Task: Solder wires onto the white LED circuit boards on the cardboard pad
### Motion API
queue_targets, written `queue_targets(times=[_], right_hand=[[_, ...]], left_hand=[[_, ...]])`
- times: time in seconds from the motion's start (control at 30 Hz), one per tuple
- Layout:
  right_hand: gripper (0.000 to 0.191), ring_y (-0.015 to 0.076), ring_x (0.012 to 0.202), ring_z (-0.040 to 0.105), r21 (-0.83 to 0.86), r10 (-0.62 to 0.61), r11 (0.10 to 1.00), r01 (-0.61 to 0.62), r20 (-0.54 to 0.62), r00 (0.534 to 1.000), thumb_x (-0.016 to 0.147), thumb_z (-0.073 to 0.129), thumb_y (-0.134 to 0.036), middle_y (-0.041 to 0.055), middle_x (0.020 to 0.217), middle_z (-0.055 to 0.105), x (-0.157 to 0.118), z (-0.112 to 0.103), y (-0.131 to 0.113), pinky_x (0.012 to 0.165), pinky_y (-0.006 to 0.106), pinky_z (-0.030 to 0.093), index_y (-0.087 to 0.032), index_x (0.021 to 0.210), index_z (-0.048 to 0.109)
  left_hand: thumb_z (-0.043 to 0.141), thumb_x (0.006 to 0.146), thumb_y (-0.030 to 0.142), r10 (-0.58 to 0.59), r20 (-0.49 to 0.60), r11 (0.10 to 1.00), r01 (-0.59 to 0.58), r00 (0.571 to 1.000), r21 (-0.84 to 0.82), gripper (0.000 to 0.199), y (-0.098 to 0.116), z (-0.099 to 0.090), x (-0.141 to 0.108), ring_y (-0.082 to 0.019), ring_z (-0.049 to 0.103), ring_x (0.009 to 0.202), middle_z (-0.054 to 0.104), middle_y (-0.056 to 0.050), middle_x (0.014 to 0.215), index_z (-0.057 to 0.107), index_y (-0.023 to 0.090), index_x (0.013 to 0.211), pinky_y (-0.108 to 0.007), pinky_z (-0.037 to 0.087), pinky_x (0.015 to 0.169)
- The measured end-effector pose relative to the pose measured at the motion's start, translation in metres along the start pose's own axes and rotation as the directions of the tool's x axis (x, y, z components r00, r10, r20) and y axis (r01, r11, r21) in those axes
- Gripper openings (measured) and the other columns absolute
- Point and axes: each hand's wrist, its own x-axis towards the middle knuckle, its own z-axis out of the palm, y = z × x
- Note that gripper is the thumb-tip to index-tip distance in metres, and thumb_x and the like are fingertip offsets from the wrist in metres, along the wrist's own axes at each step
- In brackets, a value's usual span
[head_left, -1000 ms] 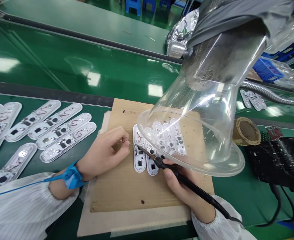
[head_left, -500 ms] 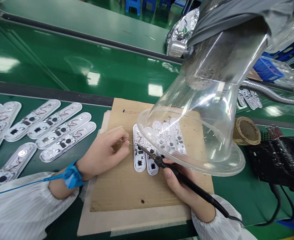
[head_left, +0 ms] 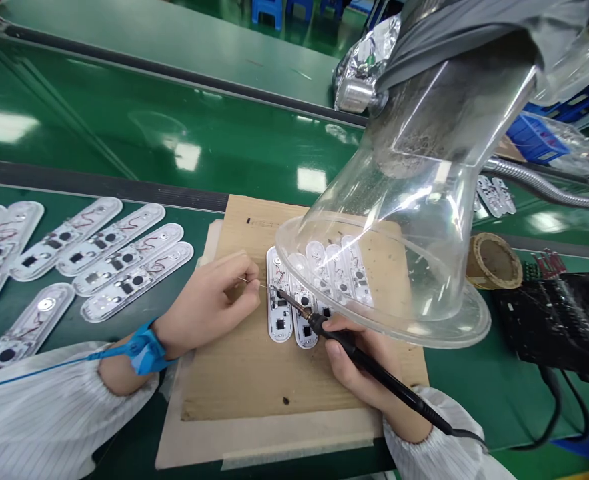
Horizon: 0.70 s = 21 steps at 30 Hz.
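Note:
My left hand [head_left: 214,297] pinches a thin solder wire [head_left: 251,283], whose end points at the leftmost circuit board unit [head_left: 280,327]. In my right hand [head_left: 359,360] is a black soldering iron [head_left: 389,382], its tip resting on or just over that same unit, near the wire's end. The unit is a long white rounded piece with dark components. Beside it lies a second unit [head_left: 305,333], partly under the iron. Several more units [head_left: 358,277] show through the clear hood to the right. A blue wrist strap [head_left: 147,350] is round my left wrist.
A clear fume hood [head_left: 414,233] hangs low over the brown board [head_left: 234,393], close above my right hand. Several board units [head_left: 139,280] lie at the left. At the right stand a round brown container [head_left: 494,261] and a black device [head_left: 559,327] with cables.
Both hands stay nearly in place. The soldering iron and the wire hold about the same spot on the leftmost unit; the whole view shifts very slightly.

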Motion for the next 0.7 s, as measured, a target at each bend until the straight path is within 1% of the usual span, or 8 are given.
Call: queue_targets(times=[0.1, 0.17, 0.27, 0.37, 0.43, 0.57, 0.7], right_hand=[[0.027, 0.0191, 0.086, 0.077, 0.001, -0.015, 1.000, 0.015, 0.000, 1.000, 0.099, 0.065, -0.013, 0.0018, 0.098, 0.075, -0.0010, -0.0014, -0.0003, 0.083, 0.032, 0.065, -0.029, 0.121, 0.065], [0.027, 0.0202, 0.086, 0.077, -0.008, -0.011, 1.000, 0.011, -0.020, 1.000, 0.099, 0.066, -0.014, 0.0026, 0.100, 0.077, -0.0030, -0.0015, 0.0001, 0.082, 0.033, 0.066, -0.029, 0.121, 0.066], [0.022, 0.0209, 0.083, 0.078, -0.025, 0.005, 1.000, -0.007, -0.058, 0.998, 0.100, 0.065, -0.016, 0.0027, 0.095, 0.077, -0.0055, -0.0007, 0.0008, 0.077, 0.034, 0.065, -0.029, 0.118, 0.066], [0.016, 0.0207, 0.078, 0.077, -0.024, 0.016, 1.000, -0.018, -0.072, 0.997, 0.102, 0.065, -0.018, 0.0024, 0.089, 0.076, -0.0069, -0.0002, 0.0015, 0.072, 0.032, 0.066, -0.028, 0.114, 0.064], [0.013, 0.0201, 0.079, 0.078, -0.011, 0.023, 1.000, -0.024, -0.093, 0.995, 0.104, 0.065, -0.021, 0.0028, 0.090, 0.076, -0.0075, -0.0006, 0.0017, 0.072, 0.031, 0.067, -0.027, 0.116, 0.064], [0.012, 0.0215, 0.085, 0.080, 0.011, 0.088, 0.996, -0.088, -0.120, 0.989, 0.106, 0.068, -0.027, 0.0048, 0.097, 0.078, -0.0080, -0.0031, -0.0001, 0.074, 0.032, 0.068, -0.027, 0.117, 0.066], [0.011, 0.0221, 0.083, 0.080, 0.017, 0.122, 0.993, -0.121, -0.130, 0.984, 0.106, 0.070, -0.031, 0.0052, 0.097, 0.079, -0.0046, -0.0066, -0.0047, 0.074, 0.033, 0.068, -0.027, 0.116, 0.068]], left_hand=[[0.048, 0.098, 0.019, 0.006, -0.009, 1.000, -0.006, 1.000, 0.007, 0.018, 0.0010, -0.0006, 0.0002, -0.011, 0.050, 0.061, 0.056, 0.003, 0.071, 0.056, 0.021, 0.081, -0.025, 0.040, 0.058], [0.049, 0.097, 0.019, 0.002, -0.008, 1.000, -0.002, 1.000, 0.006, 0.018, 0.0013, -0.0007, 0.0001, -0.011, 0.050, 0.061, 0.056, 0.003, 0.071, 0.055, 0.021, 0.081, -0.025, 0.040, 0.058], [0.049, 0.096, 0.018, -0.007, -0.003, 1.000, 0.007, 1.000, -0.002, 0.017, 0.0011, -0.0007, -0.0001, -0.011, 0.051, 0.062, 0.056, 0.003, 0.071, 0.054, 0.021, 0.081, -0.025, 0.039, 0.057], [0.050, 0.096, 0.019, -0.015, 0.008, 1.000, 0.015, 1.000, -0.011, 0.016, 0.0002, -0.0004, 0.0000, -0.012, 0.052, 0.062, 0.057, 0.003, 0.072, 0.054, 0.021, 0.081, -0.025, 0.039, 0.058], [0.050, 0.096, 0.018, -0.008, 0.002, 1.000, 0.008, 1.000, -0.009, 0.016, -0.0003, -0.0001, 0.0003, -0.011, 0.052, 0.062, 0.057, 0.003, 0.072, 0.054, 0.021, 0.081, -0.025, 0.039, 0.057], [0.050, 0.096, 0.017, 0.012, -0.012, 1.000, -0.012, 1.000, 0.001, 0.016, -0.0001, 0.0002, 0.0007, -0.011, 0.051, 0.061, 0.056, 0.003, 0.071, 0.054, 0.021, 0.081, -0.024, 0.038, 0.055], [0.049, 0.097, 0.017, 0.012, -0.008, 1.000, -0.012, 1.000, -0.001, 0.016, 0.0011, -0.0001, 0.0004, -0.011, 0.050, 0.060, 0.056, 0.003, 0.071, 0.055, 0.021, 0.082, -0.024, 0.039, 0.055]])
